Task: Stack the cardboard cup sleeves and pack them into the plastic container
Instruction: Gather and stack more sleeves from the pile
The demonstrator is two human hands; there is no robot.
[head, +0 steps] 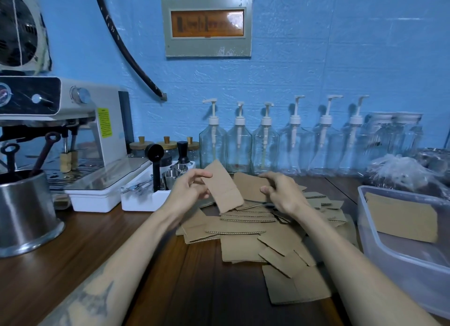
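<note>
From the head view, the left hand holds one flat brown cardboard cup sleeve tilted up above the loose heap of brown cardboard sleeves, its fingers curled along the sleeve's left edge. The right hand is just right of that raised sleeve, fingers bent and pinching a second flat brown sleeve that lies partly behind the first; how many pieces it has hold of cannot be told. The heap is spread on the dark wooden counter, directly below both hands and reaching toward the viewer.

Right of the heap, close beside it, stands the clear rectangular plastic container, with a few flat brown sleeves already lying inside against its far side. Behind the heap, against the blue wall, runs a row of clear glass pump bottles. Left of the heap sit a white plastic tray of small metal tools, a white espresso machine and, nearest the viewer, a large steel pot. Behind the container lies a crumpled clear plastic bag.
</note>
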